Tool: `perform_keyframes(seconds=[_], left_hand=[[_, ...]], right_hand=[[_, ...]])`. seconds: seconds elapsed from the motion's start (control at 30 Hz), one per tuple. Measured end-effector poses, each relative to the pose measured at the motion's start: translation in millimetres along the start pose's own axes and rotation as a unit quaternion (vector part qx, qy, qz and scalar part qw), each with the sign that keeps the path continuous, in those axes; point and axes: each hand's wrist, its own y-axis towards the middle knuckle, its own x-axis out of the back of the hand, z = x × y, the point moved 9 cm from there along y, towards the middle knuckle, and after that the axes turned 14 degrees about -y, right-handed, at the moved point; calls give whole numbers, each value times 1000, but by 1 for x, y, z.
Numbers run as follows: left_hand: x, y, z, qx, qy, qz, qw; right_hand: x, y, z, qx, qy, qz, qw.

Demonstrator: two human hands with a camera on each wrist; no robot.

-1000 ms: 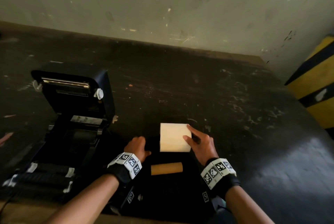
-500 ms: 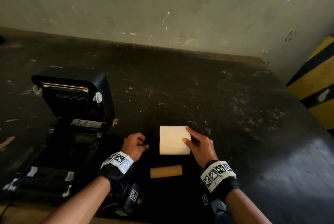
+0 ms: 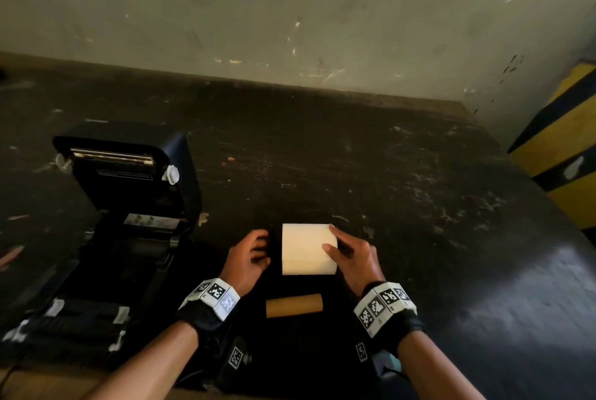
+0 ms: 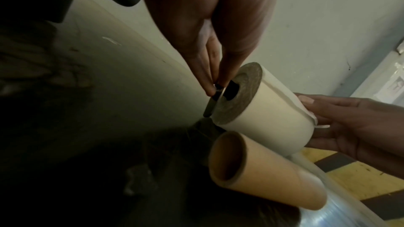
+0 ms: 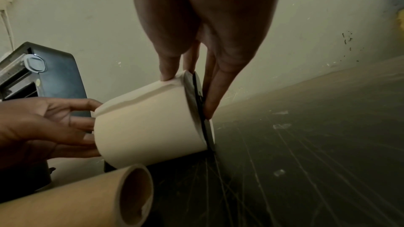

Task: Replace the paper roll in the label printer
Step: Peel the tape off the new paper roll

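Cream paper roll (image 3: 308, 248) on its side, black spindle (image 4: 231, 87) through core; label printer (image 3: 129, 206) lid open; empty cardboard core (image 3: 294, 305) nearby

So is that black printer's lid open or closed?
Open: the label printer's lid stands tilted back, exposing the dark bay below.

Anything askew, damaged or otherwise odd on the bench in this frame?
Nothing damaged or spilled. The printer stands open with its lid up, an empty cardboard core lies loose near the bench edge, and the new paper roll has its outer edge lifted slightly.
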Motion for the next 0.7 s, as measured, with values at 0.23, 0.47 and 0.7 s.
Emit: perform_keyframes(seconds=[0.23,0.47,0.7], left_hand=[[-1,2,10,15,-10,11,1000],[-4,10,8,29,-26,36,999],[-4,15,-3,35,3,62,997]], right_hand=[[1,-1,1,1,5,3,1000],[0,-1,2,-1,0,7,1000],[1,-1,2,4,-6,7,1000]])
